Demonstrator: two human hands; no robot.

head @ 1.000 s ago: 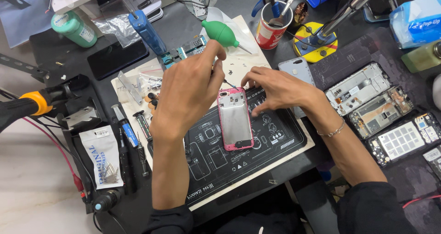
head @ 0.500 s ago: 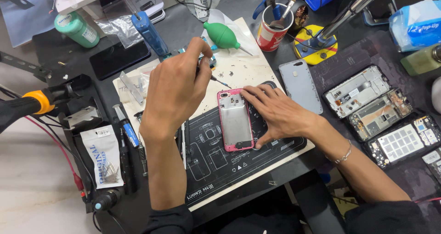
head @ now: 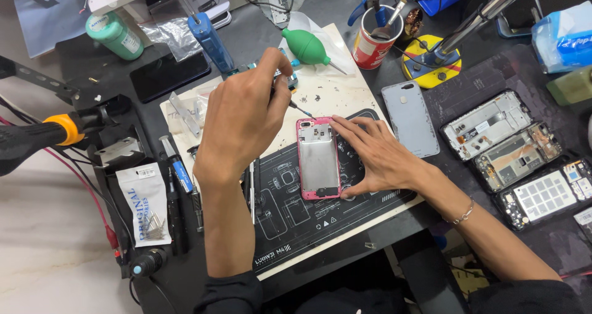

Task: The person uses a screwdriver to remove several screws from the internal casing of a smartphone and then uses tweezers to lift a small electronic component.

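An opened phone with a pink frame (head: 317,158) lies face down on a black work mat (head: 290,209). My left hand (head: 243,113) grips a small screwdriver (head: 301,109) whose tip points at the phone's top edge near the camera. My right hand (head: 376,153) rests flat on the mat, fingertips pressing against the phone's right side. A grey back cover (head: 410,118) lies just right of my right hand.
Several dismantled phone frames (head: 502,141) lie at the right. A red cup of tools (head: 378,37), a green air blower (head: 306,47), a green bottle (head: 115,35), a blue tube (head: 211,41), a dark phone (head: 168,74) and an orange-handled tool (head: 37,135) surround the mat.
My left hand has come down with the screwdriver toward the phone's top edge. My right hand has shifted to the phone's right side and flattened there.
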